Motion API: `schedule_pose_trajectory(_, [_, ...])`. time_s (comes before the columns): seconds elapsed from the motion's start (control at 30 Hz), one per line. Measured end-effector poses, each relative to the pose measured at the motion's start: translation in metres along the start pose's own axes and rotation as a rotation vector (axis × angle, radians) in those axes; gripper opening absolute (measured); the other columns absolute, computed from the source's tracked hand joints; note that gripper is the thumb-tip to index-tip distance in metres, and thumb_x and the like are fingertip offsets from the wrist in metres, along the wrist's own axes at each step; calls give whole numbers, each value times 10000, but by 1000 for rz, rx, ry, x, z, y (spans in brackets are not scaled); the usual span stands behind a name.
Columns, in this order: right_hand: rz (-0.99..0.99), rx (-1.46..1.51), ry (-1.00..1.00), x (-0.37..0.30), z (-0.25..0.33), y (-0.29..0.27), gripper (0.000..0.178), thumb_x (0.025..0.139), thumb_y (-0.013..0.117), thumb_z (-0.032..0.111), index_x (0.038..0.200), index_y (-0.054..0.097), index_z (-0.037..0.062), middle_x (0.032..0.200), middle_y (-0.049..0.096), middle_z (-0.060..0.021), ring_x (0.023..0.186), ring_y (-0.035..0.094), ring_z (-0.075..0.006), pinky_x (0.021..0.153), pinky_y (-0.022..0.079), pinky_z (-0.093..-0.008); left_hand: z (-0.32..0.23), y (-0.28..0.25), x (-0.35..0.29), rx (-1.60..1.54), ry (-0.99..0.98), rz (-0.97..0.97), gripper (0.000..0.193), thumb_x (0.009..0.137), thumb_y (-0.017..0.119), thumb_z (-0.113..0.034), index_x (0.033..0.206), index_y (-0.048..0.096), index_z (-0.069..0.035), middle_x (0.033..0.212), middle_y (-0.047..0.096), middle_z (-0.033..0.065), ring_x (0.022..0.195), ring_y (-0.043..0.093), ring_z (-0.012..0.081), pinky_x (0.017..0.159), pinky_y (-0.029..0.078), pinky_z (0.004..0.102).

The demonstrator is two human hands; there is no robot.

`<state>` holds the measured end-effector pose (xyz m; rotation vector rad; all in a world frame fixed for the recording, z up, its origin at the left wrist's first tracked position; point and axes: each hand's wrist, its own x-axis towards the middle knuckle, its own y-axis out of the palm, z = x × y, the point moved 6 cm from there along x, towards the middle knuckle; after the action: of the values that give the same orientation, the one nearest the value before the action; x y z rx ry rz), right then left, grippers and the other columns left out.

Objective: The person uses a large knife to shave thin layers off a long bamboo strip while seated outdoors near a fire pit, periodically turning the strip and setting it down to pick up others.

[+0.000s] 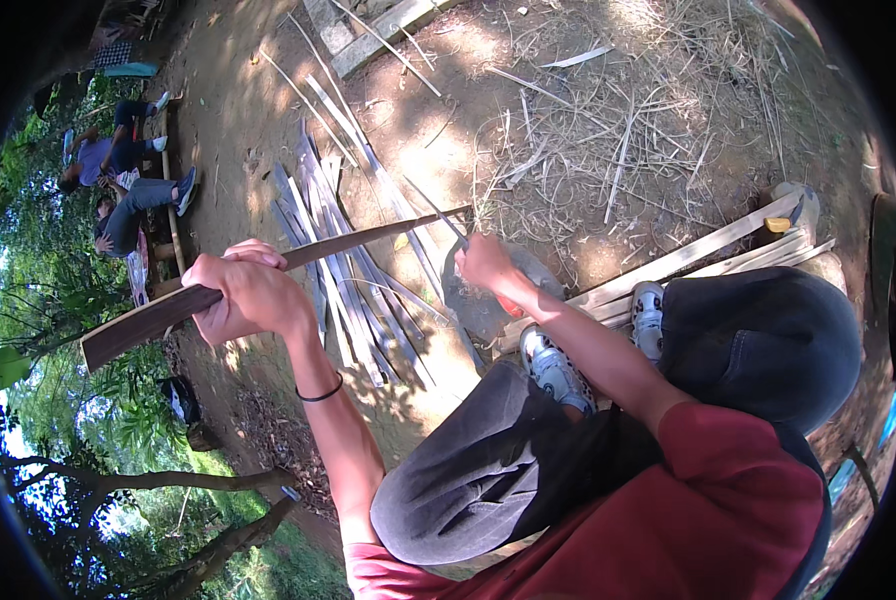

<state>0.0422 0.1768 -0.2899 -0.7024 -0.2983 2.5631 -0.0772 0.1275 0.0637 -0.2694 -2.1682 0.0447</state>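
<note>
The left hand (248,296), at 9 o'clock, has its fingers curled tight round a long brown strip (363,238). The right hand (485,265), near the middle toward 1 o'clock, grips a thin knife (430,205) that points to 11 o'clock. The blade crosses the strip near its far end; I can't tell if they touch.

If the knife slips along the strip toward 9 o'clock, it could cut the left fingers, because they have no glove. If the blade digs in too deep, the thin end could snap. A rough edge could also leave a splinter.

The strip runs from 9 o'clock up to 12 o'clock, over a pile of loose strips (343,280). It is flat and dark brown, with a pale line along one edge. It looks wide at the 9 o'clock end and skinny at the other.
</note>
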Motion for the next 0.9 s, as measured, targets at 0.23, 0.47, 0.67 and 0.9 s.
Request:
schedule_pose_trajectory(0.23, [-121, 164, -82, -33, 38, -8, 276, 842, 573, 203, 837, 613, -70, 674, 634, -243, 712, 664, -396, 663, 503, -469, -1, 8, -4, 53, -155, -166, 311, 893, 479, 13, 599, 393, -38, 449, 442, 63, 344, 466, 119, 331, 399, 241])
schedule_pose_trajectory(0.47, [116, -123, 251, 9, -68, -6, 370, 826, 598, 246, 968, 646, -92, 900, 651, -322, 883, 659, -432, 772, 536, -449, 7, 8, 6, -7, -197, -230, 309, 884, 479, 11, 582, 417, -13, 470, 481, 72, 352, 484, 121, 336, 411, 253])
schedule_pose_trajectory(0.67, [-12, 77, 328, -17, -43, -83, 396, 831, 599, 294, 833, 643, -99, 702, 661, -252, 647, 686, -349, 606, 542, -416, 48, -36, 37, 258, -430, 31, 277, 964, 400, -207, 1091, 465, 31, 692, 648, 166, 579, 662, 276, 540, 526, 367])
schedule_pose_trajectory(0.9, [-242, 338, 157, -7, 18, -185, 305, 892, 536, 222, 690, 552, -6, 502, 533, -71, 387, 544, -170, 352, 422, -313, 79, -79, 59, -8, -725, 414, 360, 1013, 402, -325, 1227, 460, -43, 1146, 631, 166, 1131, 584, 261, 944, 439, 397])
